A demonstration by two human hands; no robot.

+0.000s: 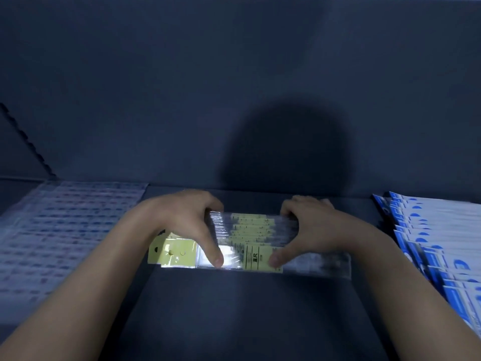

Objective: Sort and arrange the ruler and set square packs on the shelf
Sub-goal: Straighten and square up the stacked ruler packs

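Note:
A stack of clear ruler packs with pale yellow labels point(250, 230) lies crosswise on the dark shelf point(234, 308), fanned toward me. My left hand point(187, 222) grips the stack near its left end, fingers curled over the far edge and thumb pressing the nearest pack. My right hand point(304, 225) grips it the same way further right, thumb on the yellow label. The packs' yellow hang tabs point(171, 252) stick out left of my left hand.
A spread of clear packs with faint blue and red print point(65, 230) covers the shelf's left part. Blue-and-white packs point(437, 251) overlap in a row along the right. The dark back wall point(234, 100) rises just behind the stack.

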